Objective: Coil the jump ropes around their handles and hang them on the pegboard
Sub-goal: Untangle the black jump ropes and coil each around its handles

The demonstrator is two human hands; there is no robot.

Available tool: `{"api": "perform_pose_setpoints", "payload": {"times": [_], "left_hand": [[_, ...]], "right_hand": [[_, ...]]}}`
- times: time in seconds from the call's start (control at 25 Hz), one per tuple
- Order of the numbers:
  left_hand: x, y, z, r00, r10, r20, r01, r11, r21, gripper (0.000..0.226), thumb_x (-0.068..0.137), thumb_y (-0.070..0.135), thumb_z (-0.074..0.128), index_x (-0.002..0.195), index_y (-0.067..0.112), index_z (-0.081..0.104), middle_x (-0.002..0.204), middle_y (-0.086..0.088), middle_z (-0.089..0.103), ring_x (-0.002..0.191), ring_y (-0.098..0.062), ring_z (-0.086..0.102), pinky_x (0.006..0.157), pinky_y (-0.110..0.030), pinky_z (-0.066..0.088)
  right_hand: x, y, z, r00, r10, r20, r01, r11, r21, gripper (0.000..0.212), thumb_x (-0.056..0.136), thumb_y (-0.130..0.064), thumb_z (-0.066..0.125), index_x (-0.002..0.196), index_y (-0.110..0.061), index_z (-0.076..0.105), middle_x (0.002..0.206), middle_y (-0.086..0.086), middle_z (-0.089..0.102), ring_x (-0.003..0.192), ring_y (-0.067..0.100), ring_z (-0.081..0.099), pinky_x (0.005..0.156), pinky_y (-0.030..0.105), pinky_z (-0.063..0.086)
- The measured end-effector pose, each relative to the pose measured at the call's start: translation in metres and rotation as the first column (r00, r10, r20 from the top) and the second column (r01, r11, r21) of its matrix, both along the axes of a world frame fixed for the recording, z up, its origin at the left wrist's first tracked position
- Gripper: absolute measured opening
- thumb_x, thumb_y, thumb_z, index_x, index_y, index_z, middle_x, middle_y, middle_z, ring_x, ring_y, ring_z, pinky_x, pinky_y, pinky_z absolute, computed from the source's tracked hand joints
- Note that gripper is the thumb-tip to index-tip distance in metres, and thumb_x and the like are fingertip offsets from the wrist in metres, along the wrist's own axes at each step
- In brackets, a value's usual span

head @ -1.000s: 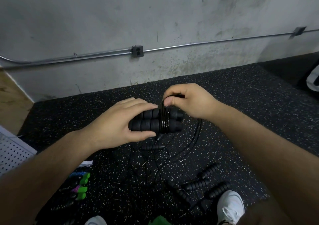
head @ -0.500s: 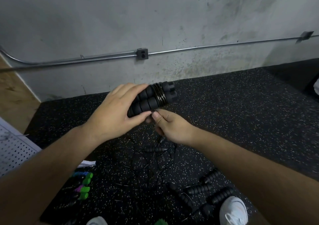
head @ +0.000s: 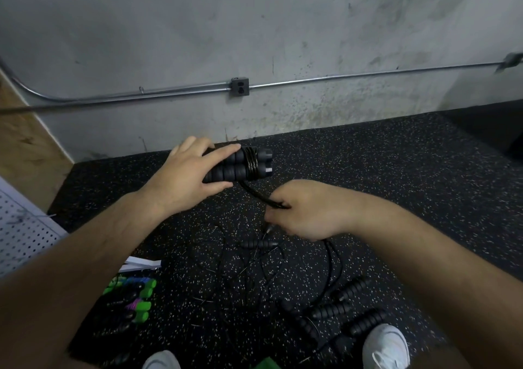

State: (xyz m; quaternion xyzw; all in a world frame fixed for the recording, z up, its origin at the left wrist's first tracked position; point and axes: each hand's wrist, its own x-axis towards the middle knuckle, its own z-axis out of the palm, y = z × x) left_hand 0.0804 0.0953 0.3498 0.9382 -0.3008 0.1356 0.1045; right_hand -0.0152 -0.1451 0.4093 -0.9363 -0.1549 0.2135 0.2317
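Observation:
My left hand [head: 186,179] grips a pair of black ribbed jump-rope handles [head: 240,165] held side by side, with several turns of black rope wound around their right end. A bundle of the same black rope [head: 256,194] runs down from the wraps into my right hand [head: 305,210], which grips it below and to the right of the handles. The rope's slack trails from under that hand onto the floor. A white pegboard [head: 19,241] lies at the left edge.
More black-handled ropes [head: 331,310] lie tangled on the speckled rubber floor near my white shoes [head: 386,346]. Green-handled ropes [head: 135,298] lie at lower left beside a white strip [head: 141,264]. A grey wall with a conduit and outlet box [head: 239,86] stands ahead.
My right hand has moved from over the handles, round beneath them, then down and right, pulling the rope taut. My left hand has lifted the handles up and away.

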Motion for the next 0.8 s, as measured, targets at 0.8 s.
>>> {"api": "perform_pose_setpoints", "payload": {"times": [0.8], "left_hand": [[-0.057,-0.039,0.013,0.890,-0.414,-0.191,0.384,0.906,-0.177,0.059,0.082,0.047,0.079,0.133,0.035,0.052,0.113,0.021,0.049,0.112,-0.011,0.044,0.100,-0.036,0.041]], "right_hand": [[0.043,-0.062,-0.026,0.882,-0.150,0.447,0.051,0.973,0.227,0.011,0.092,-0.043,0.066,0.098,-0.036,0.072,0.096,-0.019,0.070,0.092,0.003,0.063,0.084,0.032,0.053]]}}
